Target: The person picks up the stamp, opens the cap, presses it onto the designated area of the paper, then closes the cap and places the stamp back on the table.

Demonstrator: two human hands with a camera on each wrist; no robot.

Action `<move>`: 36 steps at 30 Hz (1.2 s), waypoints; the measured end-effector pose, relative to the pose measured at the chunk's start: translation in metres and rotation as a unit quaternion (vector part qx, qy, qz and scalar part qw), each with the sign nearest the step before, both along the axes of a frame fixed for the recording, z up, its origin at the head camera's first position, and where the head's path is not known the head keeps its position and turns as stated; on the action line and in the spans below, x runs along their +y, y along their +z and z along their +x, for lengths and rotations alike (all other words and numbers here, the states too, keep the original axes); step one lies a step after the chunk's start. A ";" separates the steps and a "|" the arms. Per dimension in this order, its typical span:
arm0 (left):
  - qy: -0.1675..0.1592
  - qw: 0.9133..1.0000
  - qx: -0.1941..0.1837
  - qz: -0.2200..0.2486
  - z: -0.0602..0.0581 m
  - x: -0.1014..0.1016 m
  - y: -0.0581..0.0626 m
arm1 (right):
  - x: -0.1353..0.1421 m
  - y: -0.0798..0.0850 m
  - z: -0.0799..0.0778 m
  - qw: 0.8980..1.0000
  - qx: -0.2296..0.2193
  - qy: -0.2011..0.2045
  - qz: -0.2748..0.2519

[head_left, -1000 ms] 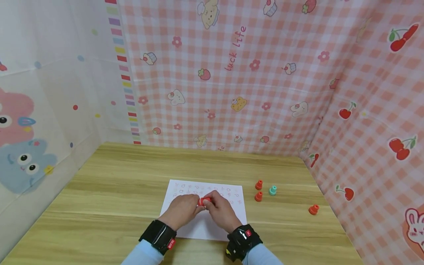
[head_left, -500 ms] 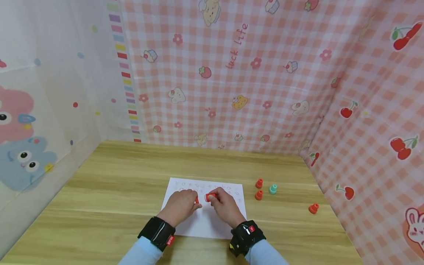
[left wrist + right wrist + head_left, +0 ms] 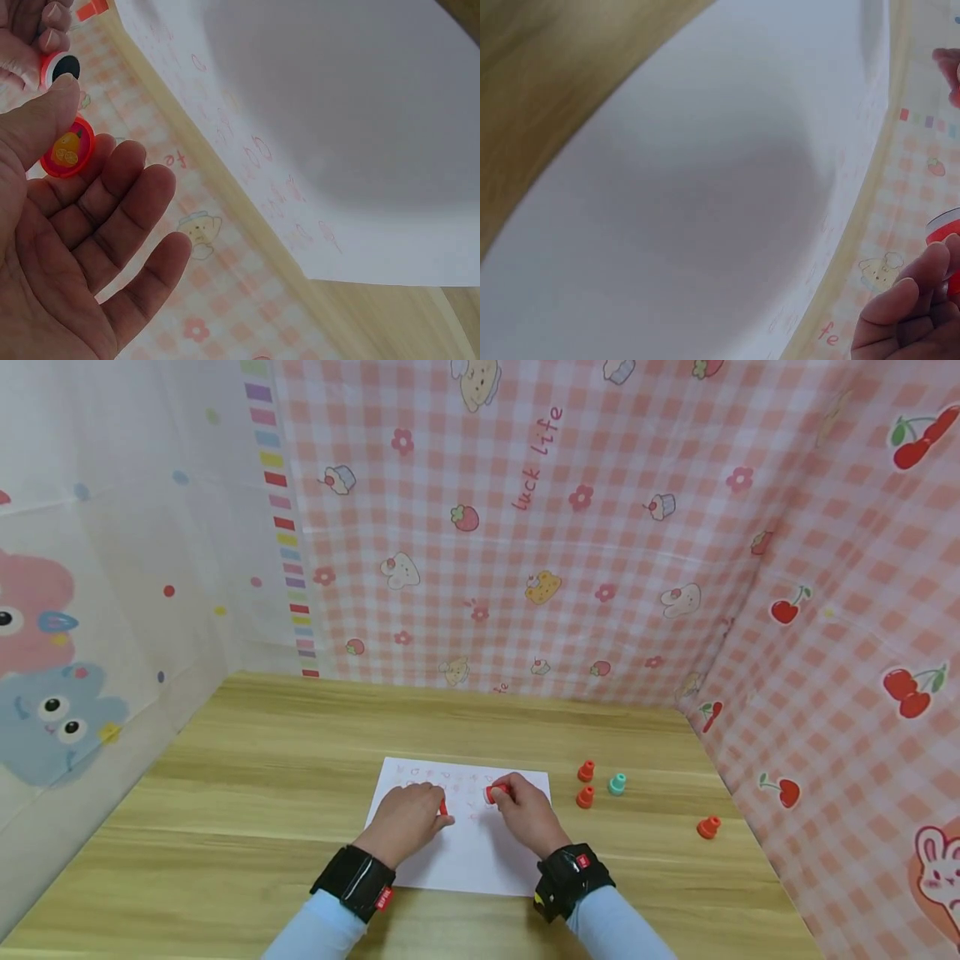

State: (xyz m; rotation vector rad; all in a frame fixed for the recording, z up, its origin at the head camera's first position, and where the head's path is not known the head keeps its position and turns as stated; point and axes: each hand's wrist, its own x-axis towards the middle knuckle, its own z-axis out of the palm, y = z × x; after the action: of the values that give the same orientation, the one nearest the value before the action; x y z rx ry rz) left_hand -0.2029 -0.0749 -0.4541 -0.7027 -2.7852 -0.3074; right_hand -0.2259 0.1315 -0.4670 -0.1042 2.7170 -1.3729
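Observation:
My left hand (image 3: 405, 820) pinches a round red stamp cap (image 3: 69, 150) between thumb and forefinger. A yellow fruit picture shows on the cap in the left wrist view; the other fingers lie loosely spread. My right hand (image 3: 531, 814) grips a red stamp (image 3: 496, 793) by its body, tilted so that its dark face with a white rim points toward the left hand. Both hands hover above a white sheet of paper (image 3: 465, 867) with rows of small faint red prints across its far half. In the right wrist view the stamp (image 3: 943, 229) is partly cut off.
Right of the paper, two red stamps (image 3: 586, 771) and a teal stamp (image 3: 617, 784) stand on the wooden table (image 3: 247, 793). Another red stamp (image 3: 708, 827) stands farther right. Patterned cloth (image 3: 495, 552) hangs behind and at both sides.
The hands were together on the red stamp and have drawn apart, with the cap now off it. My right hand has moved right and slightly farther away with the stamp.

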 end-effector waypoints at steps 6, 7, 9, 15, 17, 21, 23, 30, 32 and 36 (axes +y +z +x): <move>0.001 1.000 0.002 -0.002 0.000 0.000 0.000 | 0.005 -0.004 -0.003 0.997 0.031 0.022 0.069; 0.002 1.000 0.000 -0.004 0.000 0.000 0.000 | 0.006 -0.005 -0.004 0.995 0.040 0.030 0.087; 0.004 1.000 -0.002 -0.005 -0.001 -0.001 -0.001 | 0.007 -0.008 -0.005 0.990 0.058 0.048 0.122; -0.002 1.000 -0.002 0.000 -0.002 -0.002 -0.002 | 0.005 -0.015 -0.008 0.963 0.111 0.106 0.223; -0.007 1.000 0.008 0.002 -0.001 -0.002 -0.001 | 0.003 -0.015 -0.008 0.953 0.126 0.119 0.250; -0.011 1.000 0.017 0.002 0.000 -0.003 0.000 | 0.000 -0.015 -0.006 0.935 0.152 0.139 0.289; -0.010 1.000 0.016 0.001 0.001 -0.003 -0.001 | -0.002 -0.014 -0.006 0.929 0.157 0.146 0.303; 0.002 1.000 -0.007 -0.005 0.000 -0.002 -0.001 | -0.006 -0.015 -0.007 0.915 0.154 0.154 0.341; 0.004 1.000 -0.010 -0.004 -0.001 -0.002 -0.002 | -0.006 -0.016 -0.007 0.911 0.153 0.155 0.350; 0.004 1.000 -0.011 -0.004 -0.002 -0.003 -0.004 | -0.007 -0.016 -0.009 0.901 0.154 0.167 0.369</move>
State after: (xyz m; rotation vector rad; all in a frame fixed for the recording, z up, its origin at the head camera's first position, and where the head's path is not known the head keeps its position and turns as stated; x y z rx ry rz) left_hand -0.2050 -0.0778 -0.4581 -0.6938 -2.8113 -0.3032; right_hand -0.2350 0.1241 -0.4831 -0.7294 3.0616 -0.2024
